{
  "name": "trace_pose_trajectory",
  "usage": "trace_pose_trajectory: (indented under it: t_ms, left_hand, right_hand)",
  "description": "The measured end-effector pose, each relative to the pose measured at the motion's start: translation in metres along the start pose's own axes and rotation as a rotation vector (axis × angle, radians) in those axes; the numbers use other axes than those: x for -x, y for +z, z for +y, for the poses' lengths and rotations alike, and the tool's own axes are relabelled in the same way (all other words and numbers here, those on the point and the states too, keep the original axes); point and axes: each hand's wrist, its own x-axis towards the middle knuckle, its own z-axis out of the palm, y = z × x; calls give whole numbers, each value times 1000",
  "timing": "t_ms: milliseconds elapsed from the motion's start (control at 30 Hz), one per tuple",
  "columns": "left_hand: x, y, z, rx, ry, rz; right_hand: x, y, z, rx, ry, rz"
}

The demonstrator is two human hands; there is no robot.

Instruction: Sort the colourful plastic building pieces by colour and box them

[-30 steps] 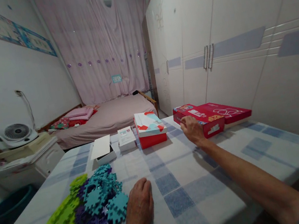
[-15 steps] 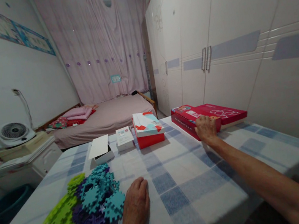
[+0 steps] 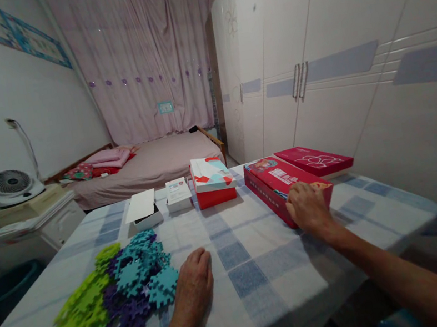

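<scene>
My right hand [image 3: 307,205] grips the near end of a red printed box [image 3: 274,179], thumb on the side facing left and fingers curled over the top. The box lies flat on the table and looks closed. My left hand [image 3: 195,277] rests on the tablecloth, fingers curled in and held together, with nothing visible in them. Just left of it is a loose pile of toothed plastic gear pieces: turquoise ones [image 3: 165,287], purple ones [image 3: 128,320] and lime green ones [image 3: 79,312]. Some pieces overlap and hide others.
Behind the gripped box lies a flat red box [image 3: 314,160]. Along the table's far side stand a red box with a patterned white lid [image 3: 213,180], a small white box [image 3: 178,194] and a white box with its lid askew [image 3: 141,206]. A checked cloth [image 3: 239,278] covers the table.
My right hand has drawn the red printed box nearer to me, so a gap now shows between it and the flat red box. My left hand stays by the gear pieces. The view has tilted slightly.
</scene>
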Motion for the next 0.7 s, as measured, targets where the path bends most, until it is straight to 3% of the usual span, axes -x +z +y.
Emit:
trace_pose_trajectory:
  t_ms: [133,233,400,500,700]
  left_hand:
    - [1,-6,6,-8,21,-15]
    - [-1,-17,30,35,130,18]
    - [-17,-35,96,193,420,112]
    - [-32,-32,125,278,543,164]
    - [-52,-14,133,327,525,201]
  right_hand:
    - [68,-37,-10,-255,-277,54]
    - [88,-54,-8,-409,-470,18]
    - [60,-59,10,-463,-700,-104]
    - [35,-53,17,-409,-816,-113]
    - [10,-47,17,-199,-1007,-52]
